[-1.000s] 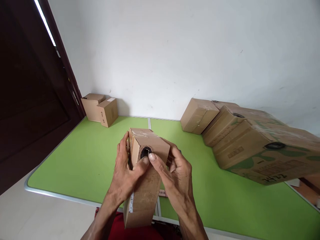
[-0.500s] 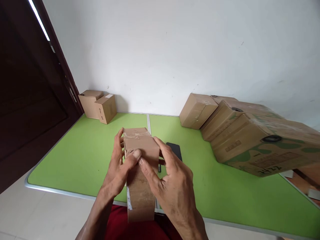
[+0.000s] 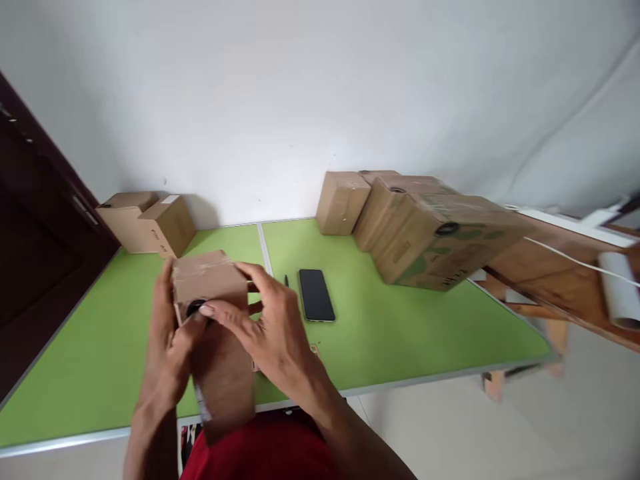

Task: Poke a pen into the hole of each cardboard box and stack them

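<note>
Between my hands is a small brown cardboard box (image 3: 213,280), with clear tape across its top and a long flap (image 3: 225,373) hanging toward me. My left hand (image 3: 173,340) grips the left side, its thumb bent onto the box. My right hand (image 3: 273,327) holds the right side, fingers behind and thumb reaching over the face. Under both thumb tips sits a small round black piece (image 3: 196,307), partly covered; whether it is a ring or a disc I cannot tell.
A phone (image 3: 317,295) and a dark pen (image 3: 287,281) lie on the green table (image 3: 400,333). Two cardboard boxes (image 3: 170,227) stand at the back left. Several larger boxes (image 3: 425,233) line the back right. A wooden bench (image 3: 565,280) with a white roll (image 3: 619,290) stands at the right.
The view has turned to the right, so the table and boxes appear shifted left. The black piece now shows beneath my thumbs. Both hands still hold the box.
</note>
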### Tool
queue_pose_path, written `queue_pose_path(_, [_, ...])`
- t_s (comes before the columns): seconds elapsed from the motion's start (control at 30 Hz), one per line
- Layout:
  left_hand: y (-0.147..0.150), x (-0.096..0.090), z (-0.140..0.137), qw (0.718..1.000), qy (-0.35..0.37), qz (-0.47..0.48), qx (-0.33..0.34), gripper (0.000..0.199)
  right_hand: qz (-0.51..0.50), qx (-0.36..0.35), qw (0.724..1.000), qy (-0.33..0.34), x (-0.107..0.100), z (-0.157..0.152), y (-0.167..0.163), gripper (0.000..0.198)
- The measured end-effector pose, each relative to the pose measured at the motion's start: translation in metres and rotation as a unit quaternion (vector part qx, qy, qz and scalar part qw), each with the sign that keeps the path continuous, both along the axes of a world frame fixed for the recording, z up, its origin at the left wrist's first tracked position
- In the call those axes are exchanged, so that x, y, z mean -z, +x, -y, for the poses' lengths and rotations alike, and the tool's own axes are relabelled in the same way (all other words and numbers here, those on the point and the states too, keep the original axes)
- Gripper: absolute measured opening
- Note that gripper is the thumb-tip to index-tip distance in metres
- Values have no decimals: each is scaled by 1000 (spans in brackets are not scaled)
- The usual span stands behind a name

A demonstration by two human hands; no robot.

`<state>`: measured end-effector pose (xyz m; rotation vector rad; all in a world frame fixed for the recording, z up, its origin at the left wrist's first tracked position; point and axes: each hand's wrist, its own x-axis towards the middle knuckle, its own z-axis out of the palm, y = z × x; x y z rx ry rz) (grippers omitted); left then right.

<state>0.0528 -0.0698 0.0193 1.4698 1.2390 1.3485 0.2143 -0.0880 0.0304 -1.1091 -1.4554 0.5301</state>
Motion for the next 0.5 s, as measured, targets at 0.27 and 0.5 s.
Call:
queue_pose_path(0.27, [-37, -14, 8, 985, 35, -171, -14, 96, 25, -72, 997, -17, -4, 5, -15, 71])
queue_pose_path(0.5, [-19, -3, 21, 979, -2, -199, 44, 124, 81, 19, 996, 29, -2, -1, -2, 52])
